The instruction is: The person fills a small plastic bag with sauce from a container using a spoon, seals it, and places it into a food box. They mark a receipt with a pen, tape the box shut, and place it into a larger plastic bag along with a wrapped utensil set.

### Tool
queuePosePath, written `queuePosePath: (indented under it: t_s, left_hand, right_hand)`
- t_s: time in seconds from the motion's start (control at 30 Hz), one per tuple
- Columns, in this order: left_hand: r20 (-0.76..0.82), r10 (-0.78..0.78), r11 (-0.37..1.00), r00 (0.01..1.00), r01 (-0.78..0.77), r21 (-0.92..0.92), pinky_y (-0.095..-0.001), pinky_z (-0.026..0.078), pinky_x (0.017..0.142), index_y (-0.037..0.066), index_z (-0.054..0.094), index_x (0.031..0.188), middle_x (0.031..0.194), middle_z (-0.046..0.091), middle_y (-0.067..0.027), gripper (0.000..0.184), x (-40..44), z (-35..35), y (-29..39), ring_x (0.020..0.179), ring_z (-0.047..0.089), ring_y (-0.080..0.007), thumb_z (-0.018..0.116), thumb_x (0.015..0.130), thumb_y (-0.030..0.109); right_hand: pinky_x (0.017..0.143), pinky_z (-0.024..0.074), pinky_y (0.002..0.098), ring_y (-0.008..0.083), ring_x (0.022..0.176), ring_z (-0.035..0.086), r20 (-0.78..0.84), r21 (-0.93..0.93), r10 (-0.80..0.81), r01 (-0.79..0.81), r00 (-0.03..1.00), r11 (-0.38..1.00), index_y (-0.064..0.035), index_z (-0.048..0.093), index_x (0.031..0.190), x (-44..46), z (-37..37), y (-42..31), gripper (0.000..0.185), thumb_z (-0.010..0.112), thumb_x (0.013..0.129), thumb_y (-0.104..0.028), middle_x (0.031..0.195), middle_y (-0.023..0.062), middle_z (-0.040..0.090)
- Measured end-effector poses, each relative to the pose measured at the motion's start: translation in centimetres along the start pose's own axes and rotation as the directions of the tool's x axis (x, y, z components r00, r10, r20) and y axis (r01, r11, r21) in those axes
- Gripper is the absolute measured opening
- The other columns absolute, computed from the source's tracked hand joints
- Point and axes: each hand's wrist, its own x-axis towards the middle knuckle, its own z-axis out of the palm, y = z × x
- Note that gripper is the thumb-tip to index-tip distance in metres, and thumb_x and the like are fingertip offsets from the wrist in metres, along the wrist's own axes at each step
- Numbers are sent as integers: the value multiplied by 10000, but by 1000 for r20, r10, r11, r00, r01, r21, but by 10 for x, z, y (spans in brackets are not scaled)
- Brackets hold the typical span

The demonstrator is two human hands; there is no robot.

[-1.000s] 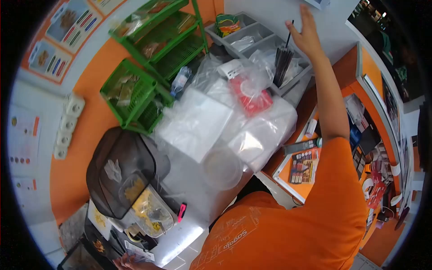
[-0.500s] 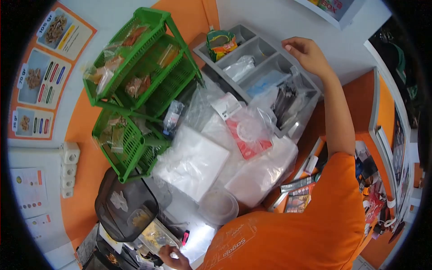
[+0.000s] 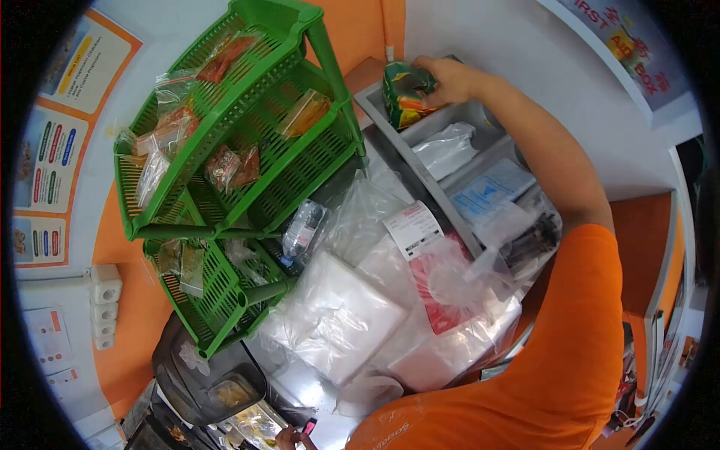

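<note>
My right hand reaches to the far end of the grey divided tray. Its bent fingers close on the edge of a green and orange packet standing in the end compartment; some fingertips are hidden. At the bottom edge, my left hand is partly cut off by the frame. Its fingers look loosely bent and apart, with nothing visible in them. Close to it lie a pink-capped marker and a clear box with yellowish contents.
A green tiered basket rack holds several small bags. Beside it are a small plastic bottle, stacked clear bags, a red and white packet and a dark bin. A first aid box hangs at upper right.
My right hand has moved from above the tray's outer side to the green and orange packet and closed on it. The view has come closer to the rack and tray.
</note>
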Motion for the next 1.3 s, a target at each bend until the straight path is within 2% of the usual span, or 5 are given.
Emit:
queuePosePath:
  t_s: [0.5,0.7,0.77,0.83,1.3]
  left_hand:
    - [9,9,998,1000,-8,-60,-327,463,626,-17,684,1136,1053,678,-138,238,15,28,-9,792,591,-212,738,928,84]
    - [111,69,997,991,-74,36,-375,484,657,-36,662,1076,1021,667,-164,178,20,21,-4,811,604,-270,709,962,92]
    - [162,-213,977,964,212,20,-411,494,715,-47,656,1051,1007,658,-182,168,14,13,-3,831,609,-305,692,972,97]
    - [179,-13,998,984,3,55,-434,498,746,-55,652,1033,1008,650,-201,159,28,16,4,840,612,-332,666,984,95]
    - [190,106,993,976,-112,22,-473,479,762,-37,627,926,978,619,-199,184,46,21,20,859,578,-349,631,1004,129]
  right_hand:
    - [914,556,453,381,1014,699,-3,341,413,-387,911,856,30,735,1109,32,-75,42,350,711,882,-236,1139,246,722]
    - [731,578,411,368,753,710,-403,-65,-45,21,914,998,19,745,1002,-12,-75,16,262,700,811,-154,869,205,754]
    - [745,584,413,357,798,729,204,-239,229,-179,952,955,29,751,981,-37,-99,-8,265,703,790,-149,868,228,745]
    - [611,554,348,200,705,694,795,-359,422,-222,435,906,-8,694,986,-60,-70,11,278,728,719,-80,880,100,731]
    - [866,551,470,381,963,703,427,-317,144,-2,893,948,-18,747,981,-131,-56,-7,214,773,778,-80,998,181,731]
